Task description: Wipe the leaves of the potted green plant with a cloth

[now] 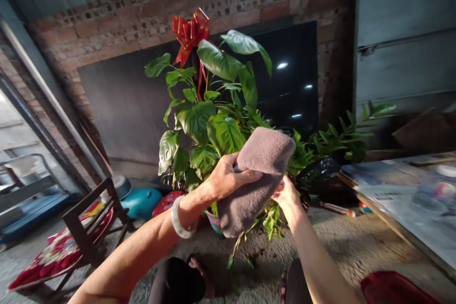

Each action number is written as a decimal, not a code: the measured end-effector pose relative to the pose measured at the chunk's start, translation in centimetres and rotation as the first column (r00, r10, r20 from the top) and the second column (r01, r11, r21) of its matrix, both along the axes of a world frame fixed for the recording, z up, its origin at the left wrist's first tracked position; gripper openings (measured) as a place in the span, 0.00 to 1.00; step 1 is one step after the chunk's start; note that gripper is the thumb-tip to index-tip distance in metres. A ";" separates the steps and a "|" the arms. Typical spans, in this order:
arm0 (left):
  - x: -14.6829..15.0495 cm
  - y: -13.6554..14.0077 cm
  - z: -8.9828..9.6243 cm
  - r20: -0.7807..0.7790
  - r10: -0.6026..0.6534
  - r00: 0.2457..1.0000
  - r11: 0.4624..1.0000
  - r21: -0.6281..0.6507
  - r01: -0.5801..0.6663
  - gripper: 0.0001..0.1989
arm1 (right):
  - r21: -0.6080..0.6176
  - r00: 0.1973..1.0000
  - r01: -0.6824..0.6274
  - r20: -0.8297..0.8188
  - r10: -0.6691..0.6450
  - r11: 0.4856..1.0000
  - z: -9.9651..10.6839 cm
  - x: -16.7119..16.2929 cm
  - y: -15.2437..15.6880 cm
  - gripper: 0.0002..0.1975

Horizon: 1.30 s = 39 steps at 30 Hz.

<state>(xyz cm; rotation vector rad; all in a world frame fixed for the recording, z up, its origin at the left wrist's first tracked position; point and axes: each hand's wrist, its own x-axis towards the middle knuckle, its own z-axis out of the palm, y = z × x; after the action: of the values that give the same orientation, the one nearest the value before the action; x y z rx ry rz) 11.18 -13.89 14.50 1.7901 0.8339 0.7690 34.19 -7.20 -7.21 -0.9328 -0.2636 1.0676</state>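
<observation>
Left forearm (142, 248) nearest, extending toward leafy potted plant (195, 121), which fills middle. Folded grey-brown cloth (258, 191) in front of plant's lower part; contact unclear. Left hand (226, 179): fingers closed on cloth, thumb across front. Right hand (288, 200): by cloth's lower right edge, fingers partly hidden, grip cannot be told. Work seems under way: cloth folded, taken up; amount left unclear.

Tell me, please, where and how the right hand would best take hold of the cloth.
Probably by the upper right edge of the cloth, coming from the right with thumb in front and fingers behind. The left hand grips the left side, while that edge juts out uncovered, and the right hand is just below it. The soft folds look easy to pinch.
</observation>
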 end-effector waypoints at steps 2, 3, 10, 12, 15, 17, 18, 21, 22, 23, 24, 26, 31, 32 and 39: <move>0.9 0.3 0.5 0.053 0.044 0.998 0.999 -0.005 -0.043 0.24 | -0.120 0.998 0.066 -0.018 -0.068 0.991 -0.3 1.4 0.0 0.15; 1.1 0.5 0.5 0.069 0.057 0.996 0.998 -0.017 -0.056 0.23 | -0.154 0.996 0.083 -0.023 -0.088 0.985 -0.4 2.1 0.0 0.15; 2.8 2.6 -2.8 0.020 0.074 0.997 0.992 -0.100 -0.072 0.18 | -0.106 0.997 0.081 0.003 -0.081 0.991 0.5 3.7 1.2 0.12; 3.9 3.3 -3.5 -0.026 0.083 0.996 0.995 -0.047 -0.084 0.15 | -0.072 0.996 0.088 0.008 -0.088 0.993 0.8 3.8 1.3 0.13; 6.0 4.6 -3.1 -0.089 0.173 0.981 0.968 0.197 -0.153 0.12 | -0.040 0.993 0.122 -0.005 -0.122 0.992 1.0 3.7 0.8 0.17; 7.6 5.8 -2.3 -0.081 0.300 0.950 0.885 0.395 -0.246 0.12 | -0.016 0.989 0.149 -0.019 -0.149 0.989 1.0 3.1 0.0 0.20; 8.3 6.4 -2.0 -0.058 0.378 0.924 0.823 0.477 -0.307 0.12 | 0.000 0.987 0.157 -0.028 -0.157 0.988 1.0 2.5 -0.4 0.21; 9.9 8.0 -2.3 -0.100 0.518 0.849 0.710 0.603 -0.363 0.10 | 0.058 0.987 0.152 -0.056 -0.148 0.987 0.8 0.1 -2.0 0.24; 10.0 8.3 -2.8 -0.185 0.503 0.844 0.737 0.602 -0.307 0.10 | 0.075 0.988 0.145 -0.064 -0.140 0.987 0.7 -0.7 -2.5 0.24; 9.8 8.4 -3.3 -0.291 0.448 0.845 0.789 0.573 -0.221 0.11 | 0.090 0.989 0.137 -0.070 -0.131 0.986 0.6 -1.4 -3.0 0.25; 9.4 8.4 -3.9 -0.389 0.365 0.846 0.845 0.519 -0.126 0.11 | 0.105 0.990 0.130 -0.074 -0.122 0.986 0.5 -2.1 -3.5 0.24; 8.1 8.1 -4.4 -0.477 0.216 0.852 0.918 0.397 -0.010 0.12 | 0.126 0.991 0.116 -0.073 -0.108 0.985 0.2 -3.1 -4.4 0.23; 6.3 7.8 -1.6 -0.123 0.314 0.941 0.869 0.436 -0.233 0.15 | 0.116 0.994 0.100 -0.054 -0.095 0.988 0.6 -4.5 -5.3 0.21; 6.5 8.1 -1.1 -0.038 0.367 0.929 0.823 0.479 -0.305 0.16 | 0.114 0.994 0.098 -0.052 -0.092 0.989 0.9 -4.7 -5.3 0.21; 5.5 8.7 -3.9 -0.317 0.165 0.934 0.976 0.191 -0.108 0.11 | 0.092 0.995 0.090 -0.046 -0.087 0.992 0.8 -3.9 -4.2 0.22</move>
<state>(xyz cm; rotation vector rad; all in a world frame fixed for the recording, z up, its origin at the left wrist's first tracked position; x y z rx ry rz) 16.69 -5.21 10.57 2.0671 1.1536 0.6514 30.27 -11.36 -6.36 -0.8298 -0.2332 0.9840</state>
